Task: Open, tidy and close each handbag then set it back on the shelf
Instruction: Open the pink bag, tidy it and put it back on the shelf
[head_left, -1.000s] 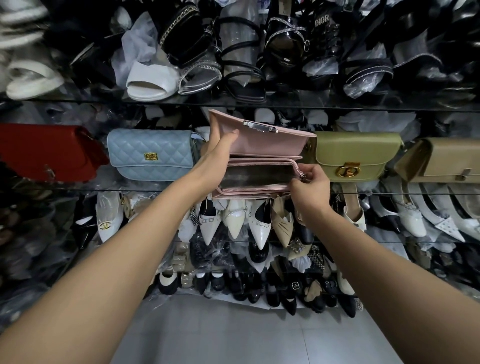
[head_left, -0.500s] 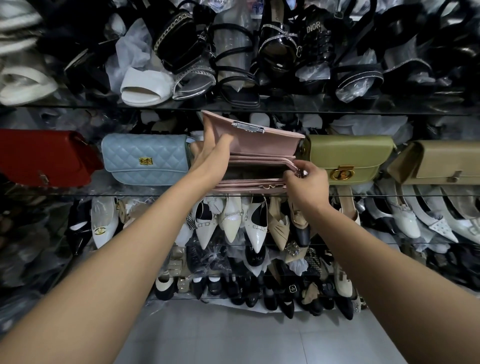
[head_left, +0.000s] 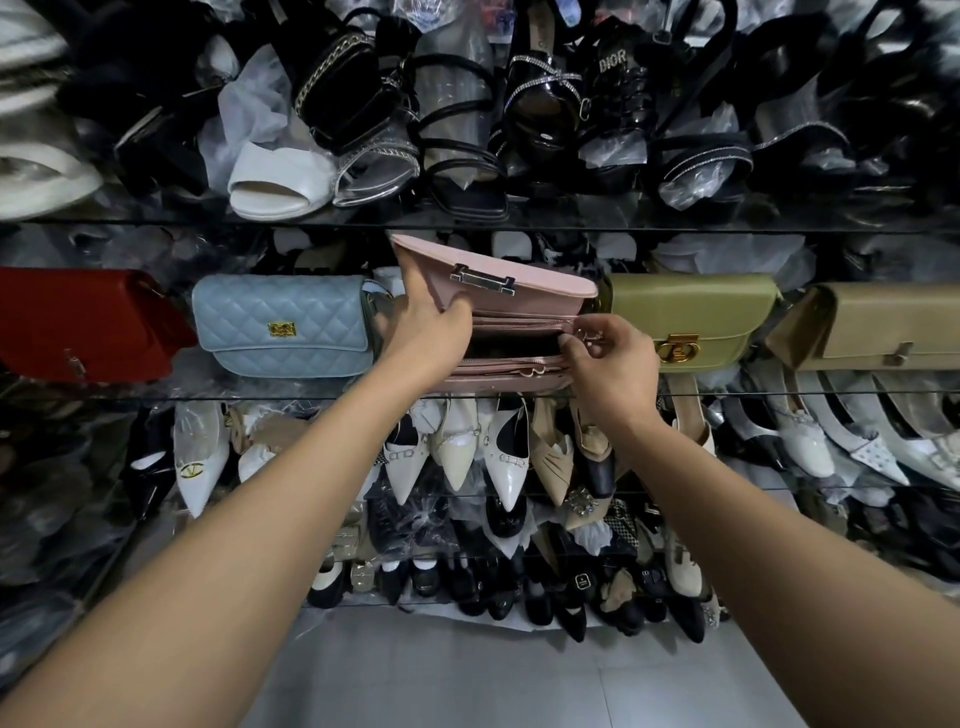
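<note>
Pink bag (head_left: 524, 285) at glass shelf (head_left: 291, 388) edge between blue bag (head_left: 283, 325) and green bag (head_left: 691, 314), left hand (head_left: 431, 325) gripping raised flap, right hand (head_left: 615, 366) pinching zip pull (head_left: 586, 336); shoes (head_left: 506, 457) below, grey floor (head_left: 467, 675).
</note>
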